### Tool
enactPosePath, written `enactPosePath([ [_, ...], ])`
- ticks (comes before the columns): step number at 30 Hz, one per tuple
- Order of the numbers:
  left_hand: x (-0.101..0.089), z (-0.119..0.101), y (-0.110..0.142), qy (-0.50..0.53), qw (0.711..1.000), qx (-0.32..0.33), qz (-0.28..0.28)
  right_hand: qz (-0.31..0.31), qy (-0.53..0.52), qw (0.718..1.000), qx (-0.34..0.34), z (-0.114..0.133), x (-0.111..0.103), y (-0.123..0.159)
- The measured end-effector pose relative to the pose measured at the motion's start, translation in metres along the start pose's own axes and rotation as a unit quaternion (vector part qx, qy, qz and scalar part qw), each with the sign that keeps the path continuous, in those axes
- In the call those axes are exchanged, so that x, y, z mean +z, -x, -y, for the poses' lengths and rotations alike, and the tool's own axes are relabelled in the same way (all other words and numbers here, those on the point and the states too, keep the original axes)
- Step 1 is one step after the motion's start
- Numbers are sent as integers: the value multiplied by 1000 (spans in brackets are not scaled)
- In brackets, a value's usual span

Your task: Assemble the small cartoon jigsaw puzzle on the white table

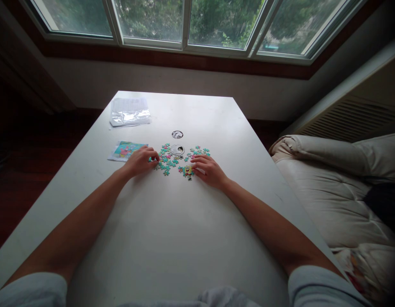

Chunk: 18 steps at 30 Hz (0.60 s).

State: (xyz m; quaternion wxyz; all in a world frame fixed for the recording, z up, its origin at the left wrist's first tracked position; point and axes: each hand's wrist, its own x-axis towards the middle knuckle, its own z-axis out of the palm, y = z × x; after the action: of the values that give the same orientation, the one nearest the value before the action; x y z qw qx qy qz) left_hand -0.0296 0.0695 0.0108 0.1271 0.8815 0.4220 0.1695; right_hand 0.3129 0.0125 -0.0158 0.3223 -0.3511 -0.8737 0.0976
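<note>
Small turquoise jigsaw puzzle pieces (167,160) lie loose on the white table (172,221), with some yellow and pink among them. My left hand (140,161) is at the left side of this pile, its fingers curled in a pinch around a puzzle piece that is mostly hidden. A joined bit of puzzle (187,171) with a yellow cartoon figure lies just left of my right hand (209,170). That hand's fingers are apart, its fingertips beside or touching the joined bit; contact is hard to make out. More loose pieces (200,150) lie just beyond it.
A colourful cartoon picture sheet (127,150) lies behind my left hand. Clear plastic packaging with paper (130,112) is at the table's far left. Two round inserts, a far one (177,134) and a near one (177,149), sit mid-table. A pale sofa (315,192) stands to the right.
</note>
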Motion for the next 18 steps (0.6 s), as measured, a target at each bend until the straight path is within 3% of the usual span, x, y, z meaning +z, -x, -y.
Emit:
enactPosePath([
  [8,0,-9,-1,-3,1000,19,4,5,-4,1000,-4,2,-1,0],
  [18,-1,-33,0,16,984,161,71,10,-7,1000,0,3,-1,-2],
])
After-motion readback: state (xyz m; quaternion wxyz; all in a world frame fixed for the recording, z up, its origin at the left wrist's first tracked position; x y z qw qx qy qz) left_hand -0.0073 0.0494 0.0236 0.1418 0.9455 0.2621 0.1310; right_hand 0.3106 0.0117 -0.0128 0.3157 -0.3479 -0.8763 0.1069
